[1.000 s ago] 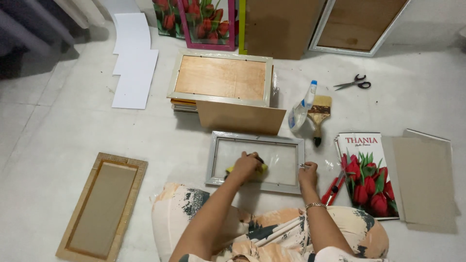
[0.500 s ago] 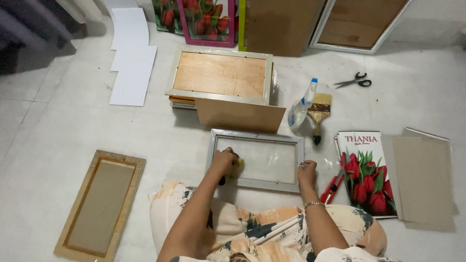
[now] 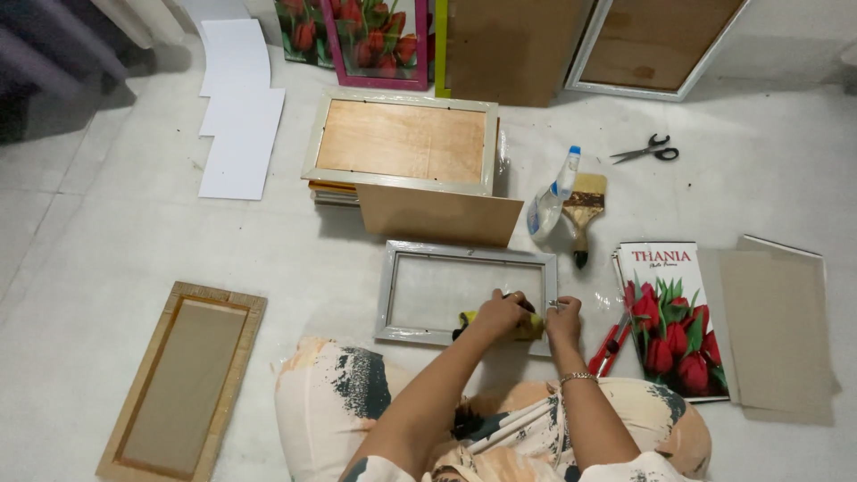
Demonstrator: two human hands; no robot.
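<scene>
Left hand (image 3: 502, 312) grips a yellow cloth (image 3: 527, 328) on the silver rectangular frame (image 3: 467, 294); right hand (image 3: 564, 314) pinches its edge

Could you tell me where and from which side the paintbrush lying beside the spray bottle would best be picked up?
Probably by its dark handle, from the near side. The paintbrush lies flat on the floor with its handle toward the person and its wide bristle head away. The spray bottle lies close along its left, so coming from the near end or the right, where the floor is bare, looks easiest.

silver frame (image 3: 468, 293) glossy, wood backing (image 3: 402, 140) matt
</scene>
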